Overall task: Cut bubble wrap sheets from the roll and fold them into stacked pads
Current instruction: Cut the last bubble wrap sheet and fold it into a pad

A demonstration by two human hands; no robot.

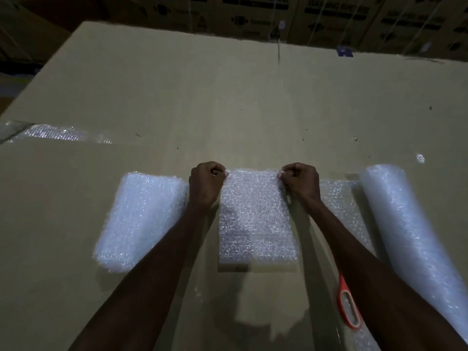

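Head cam: both grips pinch bubble wrap sheet [257, 219] on cardboard top [177, 97], boxes [329, 16] behind.

Dim room; printed cartons [329, 19] stacked behind cardboard worktop [202, 97].

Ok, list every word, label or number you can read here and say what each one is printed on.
"WASHING MACHINE", partly cut off by the frame edge: on the stacked cartons behind the cardboard worktop.
Smaller print and symbols on those cartons: too blurred to read.
Blue tag at the worktop's far edge: too small to read.
Bubble wrap roll, folded pads and the orange-handled scissors: no readable text.
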